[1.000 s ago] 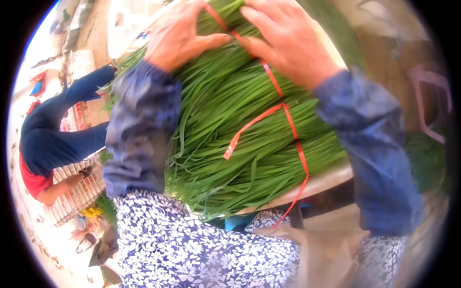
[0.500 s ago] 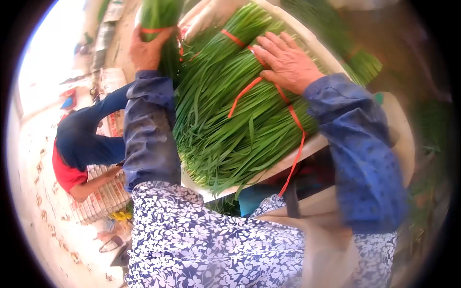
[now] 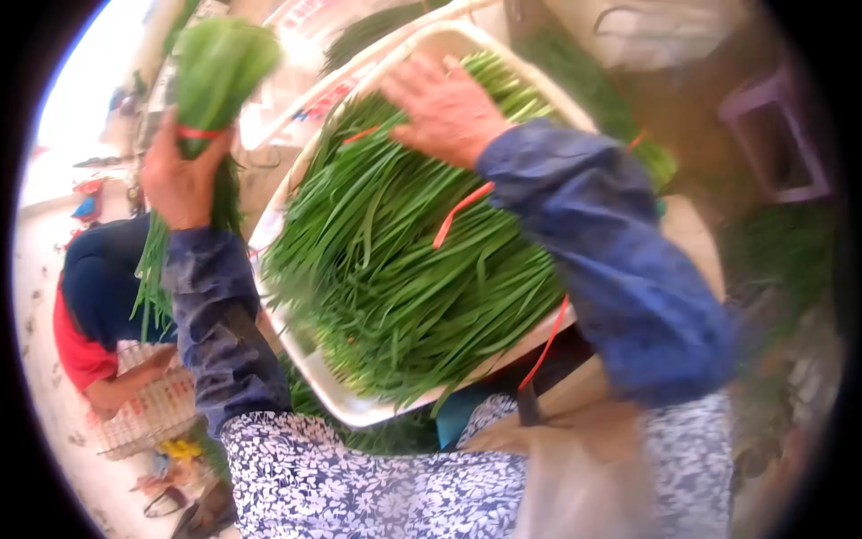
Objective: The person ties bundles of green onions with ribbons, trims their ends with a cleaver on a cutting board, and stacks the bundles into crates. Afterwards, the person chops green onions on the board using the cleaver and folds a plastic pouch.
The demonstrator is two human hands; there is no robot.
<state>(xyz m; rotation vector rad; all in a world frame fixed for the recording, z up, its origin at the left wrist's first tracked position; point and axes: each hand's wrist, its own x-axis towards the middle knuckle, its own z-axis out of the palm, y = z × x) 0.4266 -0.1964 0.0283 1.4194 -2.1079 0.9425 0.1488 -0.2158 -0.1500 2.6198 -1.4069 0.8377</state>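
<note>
My left hand is closed around a bunch of garlic chives, gripping it near its red tie. It is raised left of a white tub, and loose leaves hang down beside the sleeve. A thick pile of green chives fills the tub, with pale stem ends toward the upper right. Over the top of the pile is my right hand, fingers stretched and slightly blurred; whether it presses on the leaves is hard to tell. Below it a red strip lies across the chives.
At left, a person in a red top crouches beside a stack of printed cartons. More chives lie behind the tub, and a purple stool stands at right. Another red strip hangs by my apron.
My left hand has carried its bunch left, away from the tub. My right hand has shifted left across the pile. The view has moved, showing more of the tub's far side.
</note>
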